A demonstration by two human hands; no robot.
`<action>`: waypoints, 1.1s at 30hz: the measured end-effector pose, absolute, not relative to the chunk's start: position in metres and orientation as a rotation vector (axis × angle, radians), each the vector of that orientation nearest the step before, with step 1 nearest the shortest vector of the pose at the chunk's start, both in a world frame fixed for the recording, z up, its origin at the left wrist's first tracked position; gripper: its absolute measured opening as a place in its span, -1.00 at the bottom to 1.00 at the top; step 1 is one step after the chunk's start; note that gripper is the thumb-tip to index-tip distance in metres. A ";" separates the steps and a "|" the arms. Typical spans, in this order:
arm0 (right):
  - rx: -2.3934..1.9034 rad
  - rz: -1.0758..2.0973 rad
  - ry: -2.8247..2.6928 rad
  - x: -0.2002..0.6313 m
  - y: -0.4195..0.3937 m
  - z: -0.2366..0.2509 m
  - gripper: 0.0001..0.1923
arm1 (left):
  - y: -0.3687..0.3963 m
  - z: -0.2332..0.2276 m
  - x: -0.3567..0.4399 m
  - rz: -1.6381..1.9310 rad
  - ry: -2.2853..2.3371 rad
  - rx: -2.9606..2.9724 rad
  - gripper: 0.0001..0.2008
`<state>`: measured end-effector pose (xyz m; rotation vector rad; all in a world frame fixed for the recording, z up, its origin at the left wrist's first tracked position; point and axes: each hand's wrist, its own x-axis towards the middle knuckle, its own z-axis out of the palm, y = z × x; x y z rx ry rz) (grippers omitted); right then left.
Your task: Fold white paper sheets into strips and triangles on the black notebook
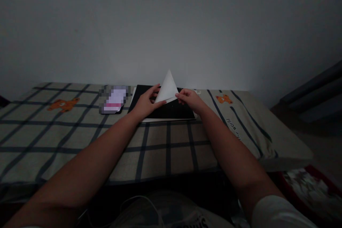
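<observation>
- While both arms reach forward over a bed, the head view shows the left hand (145, 102) and the right hand (189, 99) meeting at a white paper (167, 88) folded into a triangle.
- Left hand: fingers curled lightly, thumb and fingertips pinching the paper's lower left edge; the hand is mostly closed around that edge, with the palm turned down and inward.
- Right hand: fingers bent, tips pinching the paper's lower right corner; nothing else is in its grasp.
- The paper stands tilted up between the two hands, its point rising above and beyond the fingers toward the wall (171, 25); its lower edge runs from one hand's fingertips to the other's.
- Just under both hands lies a flat black board (171, 111), with a thin pale sheet's edge showing beneath its near side; the left hand's heel looks to rest on or just above the board, though which is unclear.
- To the left of the left hand, close beside the board, lies a phone (114, 99), its screen blurred out.
- Beneath everything spreads a checked sheet (80, 131) with dark stripes; an orange bear print (63, 104) sits well left of the left hand, another (223, 98) just right of the right hand.
- Nearer the body than both hands, a thin white cord (139, 201) loops over the lap.
- Far right of the right hand, past the bed's edge, a patterned red-edged cloth (307, 185) lies on the floor.
</observation>
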<state>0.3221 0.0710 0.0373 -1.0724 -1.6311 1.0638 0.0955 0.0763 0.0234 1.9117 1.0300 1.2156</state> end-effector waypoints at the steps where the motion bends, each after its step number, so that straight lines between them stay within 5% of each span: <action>1: -1.070 1.062 -1.627 0.322 0.071 0.038 -0.66 | 0.077 0.024 0.095 1.233 1.032 1.881 -0.25; 5: -1.074 1.086 -1.587 0.321 0.070 0.040 -0.69 | 0.079 0.028 0.091 1.322 1.171 1.743 -0.56; 21: -1.354 0.863 -1.894 0.329 0.078 0.030 -0.74 | 0.096 0.015 0.084 1.357 1.163 1.183 -0.69; 33: -1.475 0.518 -2.462 0.322 0.064 0.034 -0.53 | 0.098 0.010 0.086 1.388 1.309 1.201 -0.70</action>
